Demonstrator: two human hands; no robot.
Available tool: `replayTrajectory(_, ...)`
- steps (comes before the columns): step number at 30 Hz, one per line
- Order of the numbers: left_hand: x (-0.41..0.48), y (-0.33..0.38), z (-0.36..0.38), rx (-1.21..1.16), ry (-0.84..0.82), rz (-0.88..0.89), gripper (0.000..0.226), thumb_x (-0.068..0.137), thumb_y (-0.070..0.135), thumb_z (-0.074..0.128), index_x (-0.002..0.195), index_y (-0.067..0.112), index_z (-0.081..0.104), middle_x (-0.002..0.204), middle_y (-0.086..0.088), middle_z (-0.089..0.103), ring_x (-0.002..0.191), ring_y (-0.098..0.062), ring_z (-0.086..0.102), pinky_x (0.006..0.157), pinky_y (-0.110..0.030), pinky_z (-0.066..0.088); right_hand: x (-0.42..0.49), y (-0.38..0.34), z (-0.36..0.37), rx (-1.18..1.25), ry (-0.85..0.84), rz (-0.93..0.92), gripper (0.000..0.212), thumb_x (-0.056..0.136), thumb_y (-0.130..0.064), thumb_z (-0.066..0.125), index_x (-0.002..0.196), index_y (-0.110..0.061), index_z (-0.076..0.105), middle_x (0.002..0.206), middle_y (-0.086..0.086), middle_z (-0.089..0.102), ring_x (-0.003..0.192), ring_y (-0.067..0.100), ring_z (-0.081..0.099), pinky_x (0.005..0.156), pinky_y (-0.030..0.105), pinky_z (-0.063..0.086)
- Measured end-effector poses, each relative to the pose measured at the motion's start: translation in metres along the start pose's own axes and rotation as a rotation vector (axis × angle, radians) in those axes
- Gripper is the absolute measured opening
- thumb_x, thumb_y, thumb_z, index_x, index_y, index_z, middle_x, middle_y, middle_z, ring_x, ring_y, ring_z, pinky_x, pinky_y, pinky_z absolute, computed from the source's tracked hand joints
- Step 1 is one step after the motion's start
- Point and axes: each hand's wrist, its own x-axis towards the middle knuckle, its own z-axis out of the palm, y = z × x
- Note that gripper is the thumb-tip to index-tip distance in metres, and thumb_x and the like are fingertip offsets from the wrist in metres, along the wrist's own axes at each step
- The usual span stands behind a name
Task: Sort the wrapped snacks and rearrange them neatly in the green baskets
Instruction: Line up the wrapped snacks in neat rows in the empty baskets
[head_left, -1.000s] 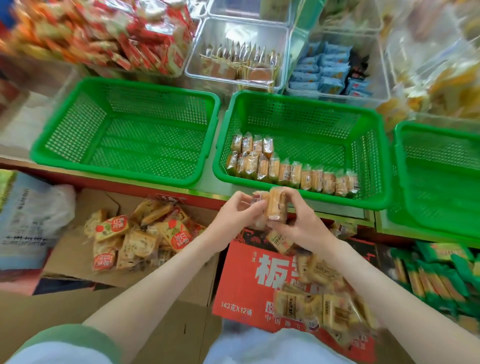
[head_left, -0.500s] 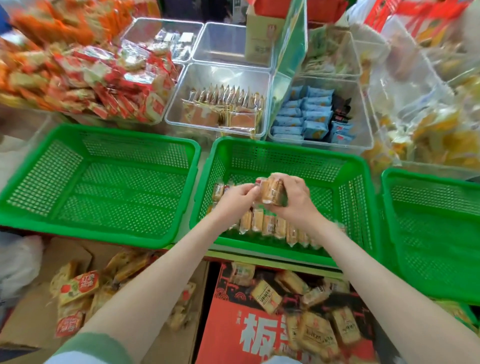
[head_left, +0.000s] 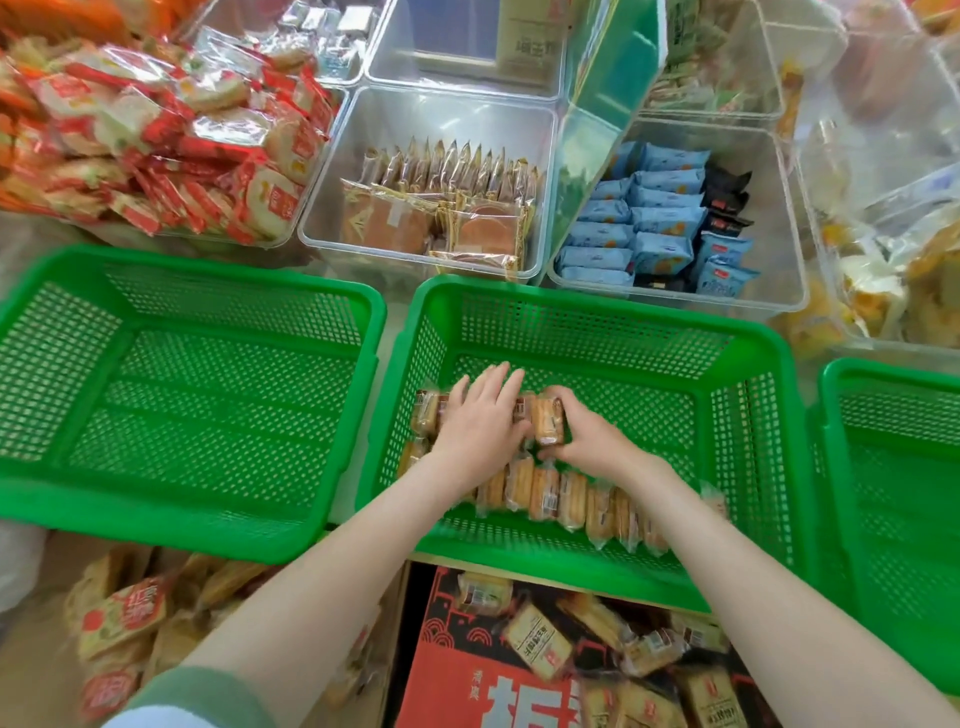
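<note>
In the upper left of the frame a heap of red packets (head_left: 208, 156) fills a clear bin; their print is too blurred to read. Below it sits the left green basket (head_left: 156, 525). In the lower left corner, a cardboard box holds tan packets (head_left: 124, 613) with red labels and white Chinese characters that are too soft to make out.

In the middle of the frame is the middle green basket (head_left: 519, 558). A front row of snacks (head_left: 566, 499) stands on edge along its near side. Each is a golden cake in clear wrap with a small dark label, too small to read. A shorter back row (head_left: 426, 418) stands just behind it, toward the basket's left wall.

The left hand (head_left: 480, 421) lies flat on that back row, its fingers (head_left: 498, 379) straight and close together, pressing on the packets. Just to its right, the right hand (head_left: 592, 441) grips one wrapped snack (head_left: 548, 423), fingers (head_left: 571, 410) curled over the top and thumb under its near end. It holds the snack at the right end of the back row, touching its neighbour.

Above the basket, a clear tub (head_left: 452, 109) holds brown cakes in gold-edged wrap, and to its right are blue packets (head_left: 649, 218). At the bottom centre, a red box (head_left: 457, 675) shows large white Chinese characters cut off by the frame edge, with loose snacks (head_left: 537, 647) lying on it. The right green basket (head_left: 893, 375) sits at the right edge.
</note>
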Motion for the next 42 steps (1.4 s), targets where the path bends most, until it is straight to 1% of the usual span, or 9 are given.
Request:
replayTrajectory(4, 0.000, -0.018, 0.004, 0.103, -0.103, 0.200, 0.064, 0.103, 0.047, 0.024, 0.155, 0.020, -0.002, 0.162, 0.000, 0.001, 0.148, -0.015, -0.005, 0.119, -0.038, -0.004, 0.012, 0.003, -0.010, -0.313, -0.097, 0.052, 0.074, 0.087, -0.013, 0.062, 0.148, -0.022, 0.021, 0.144, 0.007, 0.040, 0.126, 0.031, 0.037, 0.102, 0.040, 0.035)
replayTrajectory(9, -0.001, -0.027, 0.006, 0.221, -0.206, 0.247, 0.068, 0.099, 0.056, 0.010, 0.151, 0.021, -0.016, 0.161, 0.001, -0.011, 0.146, -0.013, -0.017, 0.118, -0.039, -0.013, 0.014, 0.004, -0.015, -0.241, -0.204, 0.090, 0.067, 0.091, -0.005, 0.053, 0.147, -0.025, 0.021, 0.116, 0.004, 0.056, 0.078, 0.009, 0.052, 0.062, 0.024, 0.041)
replayTrajectory(16, 0.003, -0.020, 0.003, 0.227, -0.214, 0.239, 0.067, 0.101, 0.055, 0.015, 0.153, 0.021, -0.012, 0.162, -0.002, -0.003, 0.147, -0.016, -0.012, 0.119, -0.044, -0.010, 0.002, 0.000, -0.016, -0.198, -0.230, 0.069, 0.084, 0.088, 0.001, 0.055, 0.153, -0.026, 0.009, 0.151, 0.004, 0.034, 0.123, 0.020, 0.049, 0.096, 0.028, 0.043)
replayTrajectory(20, 0.001, -0.020, -0.004, 0.250, -0.239, 0.257, 0.066, 0.101, 0.054, 0.014, 0.153, 0.023, -0.012, 0.161, 0.000, -0.008, 0.146, -0.017, -0.016, 0.118, -0.046, -0.012, 0.003, -0.004, -0.018, -0.201, -0.254, 0.088, 0.090, 0.089, 0.003, 0.049, 0.152, -0.033, -0.003, 0.144, 0.014, 0.043, 0.070, 0.015, 0.052, 0.057, 0.024, 0.042)
replayTrajectory(24, -0.012, -0.012, -0.005, 0.332, -0.118, 0.262, 0.063, 0.102, 0.051, 0.013, 0.152, 0.023, -0.014, 0.158, 0.003, -0.018, 0.142, -0.016, -0.025, 0.116, -0.046, -0.018, -0.003, -0.009, -0.023, -0.207, -0.229, 0.061, 0.087, 0.087, 0.001, 0.057, 0.153, -0.024, 0.006, 0.157, 0.007, 0.023, 0.117, 0.019, 0.051, 0.083, 0.022, 0.043)
replayTrajectory(29, -0.026, -0.007, -0.001, 0.289, -0.055, 0.257, 0.061, 0.102, 0.052, 0.014, 0.150, 0.027, -0.014, 0.156, 0.004, -0.017, 0.142, -0.016, -0.024, 0.113, -0.043, -0.022, -0.008, -0.012, -0.027, -0.187, -0.231, 0.028, 0.087, 0.085, -0.019, 0.070, 0.152, -0.022, 0.015, 0.156, 0.003, 0.026, 0.133, 0.019, 0.039, 0.108, 0.030, 0.035)
replayTrajectory(34, -0.031, -0.014, 0.012, 0.260, -0.086, 0.184, 0.064, 0.098, 0.059, 0.007, 0.151, 0.030, -0.013, 0.159, 0.001, -0.011, 0.145, -0.016, -0.019, 0.117, -0.043, -0.016, -0.003, -0.002, -0.020, -0.122, -0.279, 0.021, 0.091, 0.087, -0.008, 0.064, 0.153, -0.023, 0.003, 0.149, 0.007, 0.034, 0.084, 0.000, 0.051, 0.065, 0.008, 0.041)
replayTrajectory(38, -0.030, -0.015, 0.019, 0.209, -0.047, 0.179, 0.069, 0.095, 0.060, 0.007, 0.152, 0.026, -0.012, 0.159, 0.001, -0.013, 0.145, -0.016, -0.020, 0.118, -0.043, -0.013, 0.007, 0.010, -0.015, -0.051, -0.232, -0.011, 0.097, 0.077, -0.008, 0.075, 0.150, -0.023, 0.013, 0.145, 0.002, 0.037, 0.128, 0.015, 0.043, 0.105, 0.026, 0.036)
replayTrajectory(42, -0.025, -0.019, 0.024, 0.178, 0.004, 0.196, 0.069, 0.096, 0.059, 0.011, 0.153, 0.025, -0.009, 0.159, 0.001, -0.012, 0.145, -0.018, -0.019, 0.117, -0.045, -0.012, 0.021, 0.017, -0.023, -0.033, -0.256, -0.008, 0.087, 0.069, -0.003, 0.077, 0.140, -0.027, 0.032, 0.129, -0.004, 0.051, 0.117, 0.013, 0.051, 0.097, 0.027, 0.042)
